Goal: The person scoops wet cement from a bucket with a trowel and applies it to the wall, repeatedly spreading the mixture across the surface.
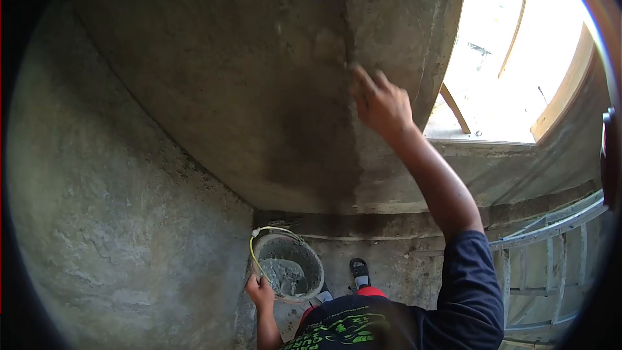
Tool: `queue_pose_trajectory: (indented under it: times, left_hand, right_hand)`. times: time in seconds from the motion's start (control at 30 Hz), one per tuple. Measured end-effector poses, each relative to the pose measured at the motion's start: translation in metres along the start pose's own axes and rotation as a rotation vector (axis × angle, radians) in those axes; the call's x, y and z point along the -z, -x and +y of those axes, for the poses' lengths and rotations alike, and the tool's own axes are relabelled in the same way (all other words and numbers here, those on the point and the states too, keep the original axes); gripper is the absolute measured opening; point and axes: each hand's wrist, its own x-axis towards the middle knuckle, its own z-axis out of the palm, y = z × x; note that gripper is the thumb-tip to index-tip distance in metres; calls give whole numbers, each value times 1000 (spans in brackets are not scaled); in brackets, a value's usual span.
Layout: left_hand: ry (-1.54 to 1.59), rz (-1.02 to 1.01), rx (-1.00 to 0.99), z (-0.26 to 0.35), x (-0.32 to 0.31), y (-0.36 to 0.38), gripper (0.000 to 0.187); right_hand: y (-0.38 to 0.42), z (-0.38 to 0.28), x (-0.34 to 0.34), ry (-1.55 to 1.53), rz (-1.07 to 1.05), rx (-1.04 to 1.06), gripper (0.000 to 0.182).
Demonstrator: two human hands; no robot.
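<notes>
Low in the view, my left hand is closed on the yellow cord handle of a round bucket, right at its rim. Wet grey mortar lies inside the bucket. My right hand is raised on an outstretched arm, in front of the concrete wall. Its fingers are slightly blurred and partly bent, with the fingertips apart and no tool visible in them. The fingertips overlap the edge of a dark, damp-looking patch that runs down the wall.
A bright window opening with a wooden frame is at the upper right. At the lower right stands a metal ladder. Another rough wall meets the first in a corner at left. One sandalled foot shows beside the bucket.
</notes>
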Motion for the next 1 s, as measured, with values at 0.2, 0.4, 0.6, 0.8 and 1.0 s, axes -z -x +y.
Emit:
queue_pose_trajectory:
  times: [0.2,0.4,0.6,0.8,1.0]
  left_hand:
    - [-2,52,26,1,-3,7,17]
    - [-4,88,46,14,-4,11,15]
    - [-29,78,54,19,-7,11,18]
    - [-30,22,70,27,-2,9,19]
    - [-6,62,-23,25,4,1,20]
  right_hand:
    - [139,11,-70,79,-340,-3,51]
    - [192,12,-45,-47,-592,-47,58]
    - [58,-1,1,-229,113,-76,57]
    - [77,9,-36,-110,42,-172,65]
    - [249,2,-69,-150,-334,-292,59]
